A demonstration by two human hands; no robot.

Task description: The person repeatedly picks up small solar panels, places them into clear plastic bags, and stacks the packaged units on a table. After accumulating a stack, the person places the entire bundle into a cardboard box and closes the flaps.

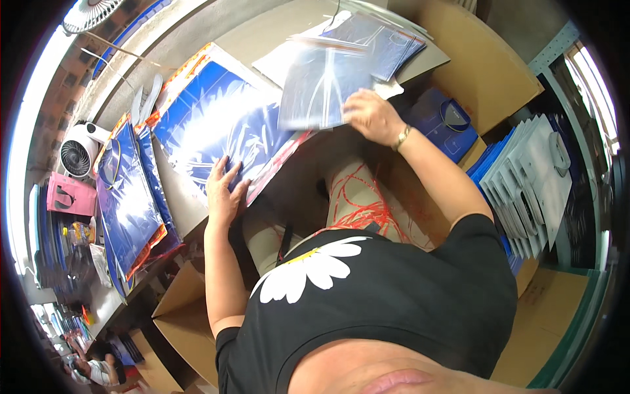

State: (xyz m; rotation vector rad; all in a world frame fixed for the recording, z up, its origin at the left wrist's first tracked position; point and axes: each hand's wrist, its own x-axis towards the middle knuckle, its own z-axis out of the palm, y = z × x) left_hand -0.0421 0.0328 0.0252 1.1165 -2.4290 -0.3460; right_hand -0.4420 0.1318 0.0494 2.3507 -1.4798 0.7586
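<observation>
We see the left hand [224, 195] spread on a blue packet [213, 108]; the right hand [375, 118] pinches a motion-blurred clear bag [315, 85], thumb indistinct.

Sheets [187, 121] on the table [243, 33], packet [315, 92] to their right, carrier bags [535, 177] farther right (two fans [77, 156] at left).

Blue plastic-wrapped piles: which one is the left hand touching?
The large middle pile, under the left hand; the far-left pile and upper-right pile lie apart from that hand.
</observation>
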